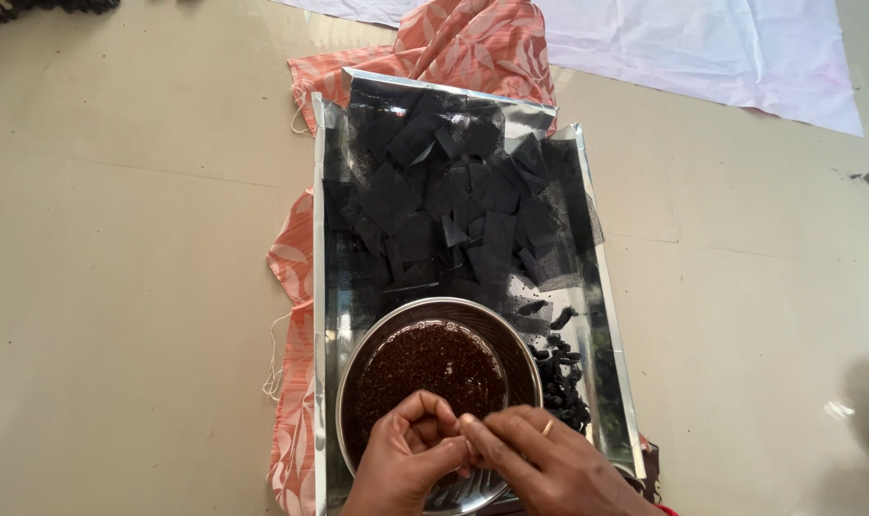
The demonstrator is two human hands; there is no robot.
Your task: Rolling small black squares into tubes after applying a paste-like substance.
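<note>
Left hand (pixel 408 449) and right hand (pixel 535 459) curled fingertip to fingertip over steel bowl (pixel 511 349), perhaps pinching something tiny

A round steel bowl (pixel 511 349) sits at the near end of a shiny metal tray (pixel 614 363), upright, filled with small dark reddish-brown seeds (pixel 425 368) heaped toward its centre. The left hand (pixel 406 459) and right hand (pixel 540 459) meet over the bowl's near rim, fingertips pinched together on something too small to identify.
</note>
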